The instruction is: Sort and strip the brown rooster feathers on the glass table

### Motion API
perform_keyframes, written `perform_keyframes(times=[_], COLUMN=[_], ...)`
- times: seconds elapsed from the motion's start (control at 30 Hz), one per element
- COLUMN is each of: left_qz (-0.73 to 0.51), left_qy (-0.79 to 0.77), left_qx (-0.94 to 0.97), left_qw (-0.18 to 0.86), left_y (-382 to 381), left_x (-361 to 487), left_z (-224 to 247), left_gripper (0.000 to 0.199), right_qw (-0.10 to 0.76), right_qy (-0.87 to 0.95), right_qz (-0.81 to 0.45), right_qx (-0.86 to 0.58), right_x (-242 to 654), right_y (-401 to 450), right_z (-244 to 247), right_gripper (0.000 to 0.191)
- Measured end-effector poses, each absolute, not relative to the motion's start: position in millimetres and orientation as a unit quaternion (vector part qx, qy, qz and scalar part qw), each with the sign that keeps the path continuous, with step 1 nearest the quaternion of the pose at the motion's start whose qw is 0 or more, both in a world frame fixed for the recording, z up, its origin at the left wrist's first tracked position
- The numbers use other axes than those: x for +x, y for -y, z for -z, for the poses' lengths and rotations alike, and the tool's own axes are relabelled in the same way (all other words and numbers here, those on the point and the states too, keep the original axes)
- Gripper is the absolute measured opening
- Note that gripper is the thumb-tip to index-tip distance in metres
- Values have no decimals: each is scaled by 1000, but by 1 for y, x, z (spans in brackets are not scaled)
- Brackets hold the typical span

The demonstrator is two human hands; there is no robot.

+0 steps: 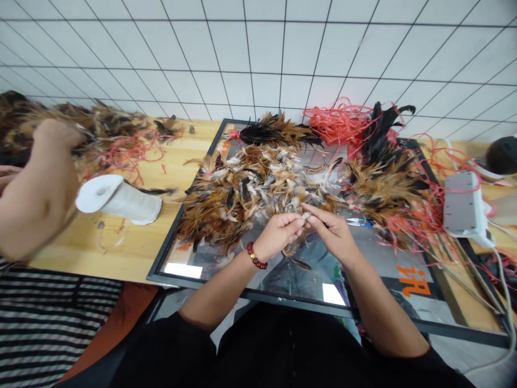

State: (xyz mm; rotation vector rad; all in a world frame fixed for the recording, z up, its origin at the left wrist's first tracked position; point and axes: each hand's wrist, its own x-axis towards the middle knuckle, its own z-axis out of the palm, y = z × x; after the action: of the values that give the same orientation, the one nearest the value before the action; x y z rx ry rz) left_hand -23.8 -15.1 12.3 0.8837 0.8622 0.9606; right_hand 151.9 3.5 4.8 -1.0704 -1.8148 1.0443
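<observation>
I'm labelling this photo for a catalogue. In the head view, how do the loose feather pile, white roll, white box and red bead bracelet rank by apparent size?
1. Loose feather pile
2. White roll and white box: too alike to rank
3. Red bead bracelet
</observation>
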Motion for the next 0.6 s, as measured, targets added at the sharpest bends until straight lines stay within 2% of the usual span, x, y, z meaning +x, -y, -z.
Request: perform_keyframes(times=[0.1, 0.23, 0.33, 0.4, 0.47, 0.6], left_qz=[-428, -423, -401, -381, -369, -383], left_qy=[-380, -375, -352, -338, -341, -378], left_qx=[396, 403, 408, 395, 385, 390], left_qw=[718, 720, 741, 765, 774, 747], left_y=[16, 17, 17, 16, 16, 17], left_x=[-24, -25, -25, -25, -24, -21], left_z=[-13, -13, -14, -15, -14, -11], left_gripper=[49, 49, 49, 56, 61, 53], right_qw=[400, 429, 456, 446, 430, 441], right_qy=[646, 585, 539, 523, 529, 559], right_qz=[-487, -547, -587, -613, -618, -581], right_qx=[-432, -416, -395, -390, -391, -395], right_x=[150, 147, 144, 144, 145, 145], right_y=[-4, -5, -6, -6, -6, -5], right_z=[-1, 2, 0, -2, -4, -2], right_gripper=[48, 32, 32, 32, 30, 23])
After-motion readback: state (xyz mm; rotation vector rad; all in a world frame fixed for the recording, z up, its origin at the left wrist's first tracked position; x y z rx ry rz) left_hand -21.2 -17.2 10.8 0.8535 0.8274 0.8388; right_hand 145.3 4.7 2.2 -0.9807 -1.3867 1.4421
